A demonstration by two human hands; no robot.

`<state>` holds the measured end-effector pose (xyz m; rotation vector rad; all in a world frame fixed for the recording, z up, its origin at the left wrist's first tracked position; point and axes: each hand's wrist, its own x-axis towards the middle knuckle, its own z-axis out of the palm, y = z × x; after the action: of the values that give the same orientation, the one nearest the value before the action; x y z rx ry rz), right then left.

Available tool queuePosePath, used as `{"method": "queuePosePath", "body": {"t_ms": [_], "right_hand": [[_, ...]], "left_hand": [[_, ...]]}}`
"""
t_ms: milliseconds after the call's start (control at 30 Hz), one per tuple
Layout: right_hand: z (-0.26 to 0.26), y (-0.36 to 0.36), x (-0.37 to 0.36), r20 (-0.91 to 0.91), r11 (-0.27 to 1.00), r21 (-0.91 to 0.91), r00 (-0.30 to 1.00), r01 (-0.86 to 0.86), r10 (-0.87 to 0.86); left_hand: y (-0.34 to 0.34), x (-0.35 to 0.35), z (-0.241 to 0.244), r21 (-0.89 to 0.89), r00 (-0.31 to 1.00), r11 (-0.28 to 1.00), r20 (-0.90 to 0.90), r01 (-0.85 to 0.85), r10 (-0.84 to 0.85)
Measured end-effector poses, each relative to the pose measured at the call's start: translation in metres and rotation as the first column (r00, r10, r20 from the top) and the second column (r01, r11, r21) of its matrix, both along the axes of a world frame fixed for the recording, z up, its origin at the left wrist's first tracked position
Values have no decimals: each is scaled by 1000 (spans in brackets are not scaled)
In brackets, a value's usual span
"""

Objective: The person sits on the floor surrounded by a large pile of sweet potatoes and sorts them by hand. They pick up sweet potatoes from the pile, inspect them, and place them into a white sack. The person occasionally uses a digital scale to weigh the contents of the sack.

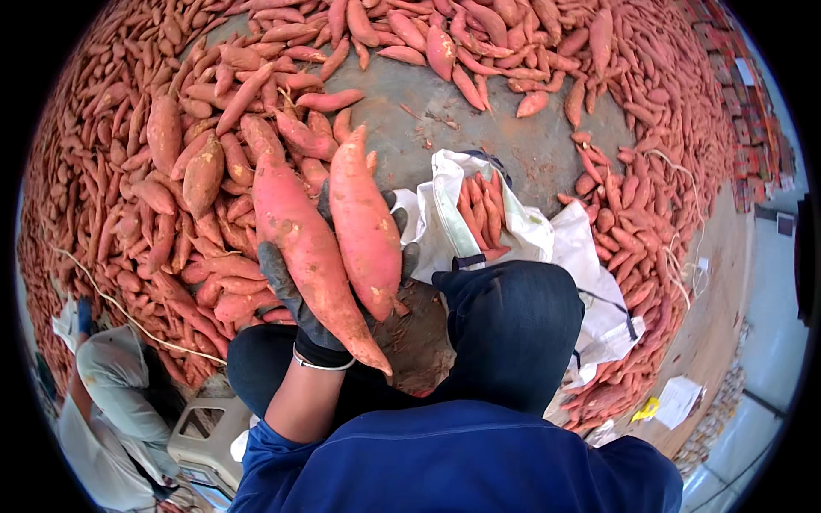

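My left hand (298, 304), in a dark grey glove, lies palm up under two large pink-red sweet potatoes and grips both. One sweet potato (301, 237) rests slantwise across the palm, its tapered tip over my wrist. The other sweet potato (364, 231) lies beside it to the right, with gloved fingertips curled past its far edge. The palm itself is mostly hidden. My right hand is out of view. In front of my bent knee stands an open white woven sack (529, 234) holding several slimmer sweet potatoes (485, 208).
Heaped sweet potatoes (128, 211) surround me on the left, far side and right. Grey floor (397, 115) shows between the heaps. A pale plastic stool (218, 417) and a seated person (115, 385) are at lower left. A cord (122, 308) crosses the left heap. Stacked boxes (737, 115) stand far right.
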<state>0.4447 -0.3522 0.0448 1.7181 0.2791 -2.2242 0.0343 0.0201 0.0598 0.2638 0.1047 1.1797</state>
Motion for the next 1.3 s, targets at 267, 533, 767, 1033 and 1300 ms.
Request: {"method": "queuePosePath", "body": {"t_ms": [267, 533, 767, 1033, 1300], "right_hand": [[13, 190, 11, -244, 976, 219, 969, 18, 37], [-117, 454, 85, 583, 241, 786, 812, -570, 18], [-289, 593, 98, 762, 448, 644, 574, -620, -300], [-321, 597, 137, 436, -30, 749, 527, -662, -729], [-241, 514, 99, -620, -37, 539, 366, 842, -694]], "left_hand": [[-16, -8, 4, -233, 950, 943, -258, -237, 175], [-12, -2, -6, -385, 923, 900, -381, -206, 48], [-38, -27, -63, 137, -33, 847, -990, -513, 141], [-5, -3, -39, 51, -114, 945, -989, 324, 92], [-43, -24, -34, -347, 672, 889, -738, -299, -62]]}}
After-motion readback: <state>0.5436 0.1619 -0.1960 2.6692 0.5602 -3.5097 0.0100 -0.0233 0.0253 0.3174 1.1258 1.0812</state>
